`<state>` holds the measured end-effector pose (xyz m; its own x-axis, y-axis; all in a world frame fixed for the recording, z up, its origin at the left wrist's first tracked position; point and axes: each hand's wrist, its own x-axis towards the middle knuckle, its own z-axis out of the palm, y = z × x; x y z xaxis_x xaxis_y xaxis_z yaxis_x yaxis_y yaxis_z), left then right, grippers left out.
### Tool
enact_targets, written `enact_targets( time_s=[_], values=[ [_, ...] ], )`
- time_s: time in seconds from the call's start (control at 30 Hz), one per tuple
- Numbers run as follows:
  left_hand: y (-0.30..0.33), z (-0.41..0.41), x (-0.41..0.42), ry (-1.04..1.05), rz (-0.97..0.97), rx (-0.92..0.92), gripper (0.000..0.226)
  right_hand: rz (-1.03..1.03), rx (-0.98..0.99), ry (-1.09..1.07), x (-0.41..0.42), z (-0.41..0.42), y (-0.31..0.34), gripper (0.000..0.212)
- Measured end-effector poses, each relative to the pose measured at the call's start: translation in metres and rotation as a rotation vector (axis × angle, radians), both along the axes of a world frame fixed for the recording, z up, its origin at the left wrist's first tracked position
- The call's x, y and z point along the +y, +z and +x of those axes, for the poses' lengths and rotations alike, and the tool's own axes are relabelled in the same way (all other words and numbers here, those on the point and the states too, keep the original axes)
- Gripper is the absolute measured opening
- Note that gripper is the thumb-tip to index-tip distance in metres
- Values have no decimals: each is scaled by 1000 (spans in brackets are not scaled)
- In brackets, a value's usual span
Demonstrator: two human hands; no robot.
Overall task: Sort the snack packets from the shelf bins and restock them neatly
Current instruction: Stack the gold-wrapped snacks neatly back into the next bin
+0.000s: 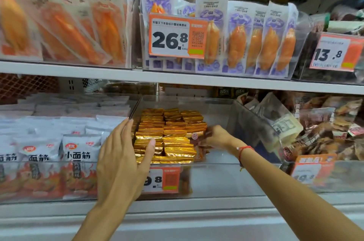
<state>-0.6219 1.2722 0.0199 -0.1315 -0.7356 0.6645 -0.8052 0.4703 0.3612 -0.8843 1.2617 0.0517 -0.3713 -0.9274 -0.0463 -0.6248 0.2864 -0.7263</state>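
Left hand (120, 154) hovers flat, fingers straight, against the gold packets' (169, 132) left flank in the clear bin (226, 166); right hand (213, 137) pinches a reddish packet (199, 138) at their right. Best slide it in flush, bracing the stack.

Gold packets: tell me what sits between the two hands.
In the head view, stacked gold packets fill the gap between left hand and right hand, inside the clear bin.
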Motion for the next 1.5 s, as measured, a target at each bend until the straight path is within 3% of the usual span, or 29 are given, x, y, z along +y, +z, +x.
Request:
enact_targets(
  time_s=[0.27,0.53,0.8,0.93,1.07,1.13,1.2,1.33,1.5],
  values=[
    [0,0,1,0,7,19,79,-16,75,-78,0,-2,-2,34],
    [2,1,4,-20,24,29,82,23,-48,3,8,4,5,26],
    [7,3,6,-78,86,38,88,48,-12,-11,26,2,19,74],
    [13,11,14,-170,147,36,81,-74,333,51,69,12,36,69],
    [4,27,55,-232,-62,-34,46,-374,679,322,139,31,29,52],
    [-11,36,81,-261,-99,-42,40,-442,835,442,174,42,13,44],
    [-36,46,101,-257,-51,-43,40,-354,835,524,199,50,-16,34],
    [-115,80,125,-154,162,-81,38,143,567,562,217,49,-103,25],
    [-192,92,146,-69,393,-144,36,415,471,350,235,41,-220,17]
  ],
)
